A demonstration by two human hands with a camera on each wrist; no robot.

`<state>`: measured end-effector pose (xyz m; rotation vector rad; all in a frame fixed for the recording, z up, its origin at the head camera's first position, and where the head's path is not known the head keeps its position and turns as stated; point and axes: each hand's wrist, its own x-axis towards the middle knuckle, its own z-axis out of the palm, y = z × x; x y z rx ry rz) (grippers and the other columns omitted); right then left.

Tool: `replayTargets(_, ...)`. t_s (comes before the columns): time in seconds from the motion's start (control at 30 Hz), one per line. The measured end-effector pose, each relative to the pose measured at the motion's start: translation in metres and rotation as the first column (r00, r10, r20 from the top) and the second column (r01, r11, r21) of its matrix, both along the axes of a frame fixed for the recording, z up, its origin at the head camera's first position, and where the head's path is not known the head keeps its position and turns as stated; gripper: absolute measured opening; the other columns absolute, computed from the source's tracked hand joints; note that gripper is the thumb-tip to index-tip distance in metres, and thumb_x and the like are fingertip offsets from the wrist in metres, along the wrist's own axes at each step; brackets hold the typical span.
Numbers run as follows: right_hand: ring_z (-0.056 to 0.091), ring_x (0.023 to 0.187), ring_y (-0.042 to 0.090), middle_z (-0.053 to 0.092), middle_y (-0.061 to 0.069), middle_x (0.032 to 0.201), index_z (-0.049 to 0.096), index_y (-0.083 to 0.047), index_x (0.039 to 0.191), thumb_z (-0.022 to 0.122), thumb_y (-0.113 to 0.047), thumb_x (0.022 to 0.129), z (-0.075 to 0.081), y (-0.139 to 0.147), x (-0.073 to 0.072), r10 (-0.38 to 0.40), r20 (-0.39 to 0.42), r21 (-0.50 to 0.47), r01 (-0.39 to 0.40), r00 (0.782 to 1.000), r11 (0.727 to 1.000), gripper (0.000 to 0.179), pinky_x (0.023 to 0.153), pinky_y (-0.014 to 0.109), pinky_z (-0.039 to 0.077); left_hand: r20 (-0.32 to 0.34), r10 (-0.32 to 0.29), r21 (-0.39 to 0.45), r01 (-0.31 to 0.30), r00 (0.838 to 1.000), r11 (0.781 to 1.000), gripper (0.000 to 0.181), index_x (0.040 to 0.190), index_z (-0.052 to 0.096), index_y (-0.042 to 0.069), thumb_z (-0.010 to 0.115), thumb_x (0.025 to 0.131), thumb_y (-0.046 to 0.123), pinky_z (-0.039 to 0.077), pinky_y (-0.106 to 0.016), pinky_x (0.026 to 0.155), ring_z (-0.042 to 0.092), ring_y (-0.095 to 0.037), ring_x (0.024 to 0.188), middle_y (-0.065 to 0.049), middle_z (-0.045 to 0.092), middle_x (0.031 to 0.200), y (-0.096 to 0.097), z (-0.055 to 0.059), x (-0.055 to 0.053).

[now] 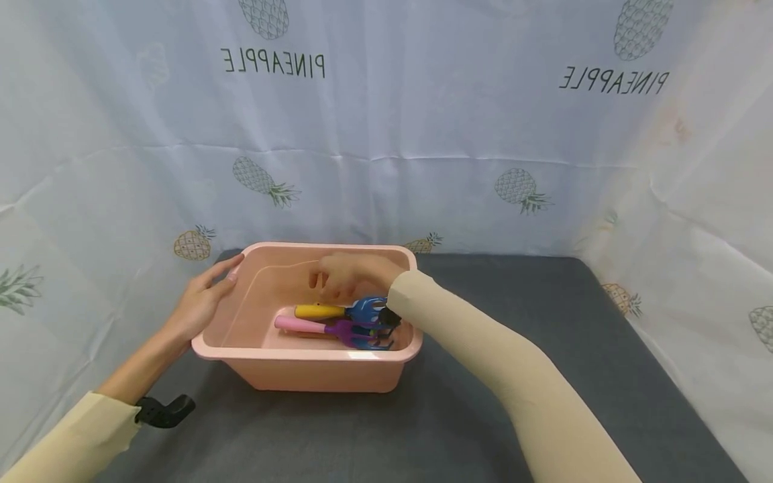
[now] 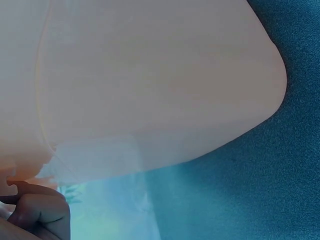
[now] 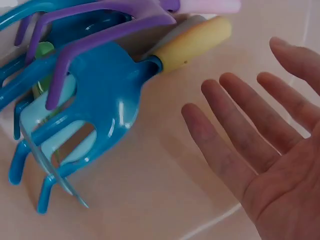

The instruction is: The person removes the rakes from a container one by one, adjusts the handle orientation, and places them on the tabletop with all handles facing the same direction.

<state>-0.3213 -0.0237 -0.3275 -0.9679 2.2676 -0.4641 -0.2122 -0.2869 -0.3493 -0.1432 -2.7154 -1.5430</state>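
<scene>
A pink plastic basin (image 1: 314, 369) stands on the dark table. At its left rim my left hand (image 1: 198, 305) grips the edge; the left wrist view shows bent fingers (image 2: 42, 210) by the basin's wall (image 2: 165, 75). My right hand (image 1: 341, 272) is inside the basin above the tools; in the right wrist view its fingers (image 3: 240, 120) are spread and hold nothing. Near it lies a blue hand rake (image 3: 105, 95) with a yellow handle (image 1: 318, 311). In front of that is a purple hand rake (image 1: 345, 331) with a pink handle. More blue tines and a green piece (image 3: 44, 52) are partly hidden beneath.
A grey cloth (image 1: 483, 322) covers the table and extends right of the basin. Pale curtains (image 1: 392, 121) printed with pineapples hang behind and at both sides. A black band (image 1: 164, 410) is on the left wrist.
</scene>
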Motion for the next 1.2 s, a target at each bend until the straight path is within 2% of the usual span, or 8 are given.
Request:
replayTargets(0.2,0.047,0.061,0.025,0.057,0.007,0.102,0.058,-0.017,0.114,0.068,-0.01,0.087,-0.007,-0.004,0.001,-0.065,0.098,-0.005,0.066,0.993,0.998,0.03,0.067,0.041,0.048,0.017,0.0,-0.014,0.001,1.0,1.0,0.057,0.154,0.025,0.024,0.035,0.103,0.045,0.053,-0.019,0.076,0.059,-0.001,0.106,-0.024,0.036,0.15,0.0,0.001,0.001)
replayTargets(0.33,0.043,0.058,0.023,0.056,0.007,0.096,0.059,-0.013,0.114,0.069,-0.006,0.085,-0.01,-0.005,0.002,-0.085,0.124,-0.028,0.089,0.989,0.996,0.031,0.061,0.036,0.043,0.006,0.007,-0.02,-0.007,1.0,1.0,0.056,0.153,0.026,0.022,0.036,0.103,0.045,0.053,-0.018,0.075,0.059,0.004,0.101,-0.024,0.038,0.149,0.001,0.002,0.001)
replayTargets(0.43,0.044,0.061,0.022,0.056,0.007,0.094,0.059,-0.008,0.119,0.069,-0.006,0.085,-0.012,-0.006,0.003,-0.094,0.115,-0.042,0.099,0.989,0.994,0.035,0.061,0.035,0.043,-0.002,0.015,-0.022,-0.015,1.0,1.0,0.056,0.153,0.027,0.021,0.036,0.103,0.045,0.052,-0.017,0.074,0.056,0.011,0.095,-0.024,0.039,0.148,0.001,0.004,0.001)
replayTargets(0.57,0.048,0.068,0.02,0.057,0.006,0.095,0.059,-0.008,0.125,0.072,-0.009,0.084,-0.014,-0.008,0.005,-0.117,0.097,-0.028,0.12,0.988,0.992,0.043,0.067,0.035,0.048,0.003,0.013,-0.013,-0.013,1.0,1.0,0.056,0.153,0.027,0.021,0.037,0.103,0.044,0.053,-0.018,0.074,0.057,0.011,0.095,-0.025,0.04,0.147,0.001,0.004,0.001)
replayTargets(0.67,0.048,0.067,0.02,0.057,0.004,0.095,0.061,-0.011,0.123,0.074,-0.011,0.083,-0.015,-0.011,0.007,-0.12,0.071,-0.005,0.121,0.99,0.993,0.042,0.067,0.034,0.05,0.003,0.014,-0.012,-0.014,1.0,1.0,0.056,0.153,0.028,0.02,0.037,0.103,0.044,0.053,-0.018,0.074,0.058,0.01,0.095,-0.025,0.04,0.147,0.001,0.003,0.001)
replayTargets(0.93,0.043,0.06,0.018,0.054,0.003,0.098,0.061,-0.014,0.12,0.074,-0.01,0.083,-0.02,-0.017,0.004,-0.132,0.077,0.0,0.132,0.988,0.991,0.04,0.061,0.032,0.045,0.011,0.011,-0.007,-0.011,1.0,1.0,0.056,0.153,0.028,0.022,0.037,0.103,0.044,0.053,-0.019,0.075,0.059,0.008,0.096,-0.026,0.041,0.146,0.002,0.003,0.001)
replayTargets(1.07,0.044,0.062,0.02,0.055,0.006,0.104,0.059,-0.011,0.125,0.073,-0.005,0.083,-0.022,-0.016,0.002,-0.161,0.14,-0.042,0.169,0.977,0.985,0.045,0.063,0.033,0.046,0.007,0.017,-0.009,-0.017,1.0,1.0,0.056,0.153,0.028,0.022,0.038,0.103,0.044,0.053,-0.018,0.075,0.058,0.009,0.095,-0.025,0.042,0.146,0.001,0.003,0.001)
replayTargets(1.2,0.042,0.061,0.021,0.055,0.007,0.108,0.057,-0.011,0.126,0.072,-0.003,0.083,-0.023,-0.018,0.001,-0.149,0.165,-0.062,0.161,0.975,0.985,0.046,0.064,0.035,0.045,0.004,0.021,-0.004,-0.021,1.0,1.0,0.056,0.153,0.028,0.021,0.038,0.102,0.045,0.052,-0.018,0.075,0.058,0.01,0.095,-0.025,0.042,0.146,0.001,0.002,0.0)
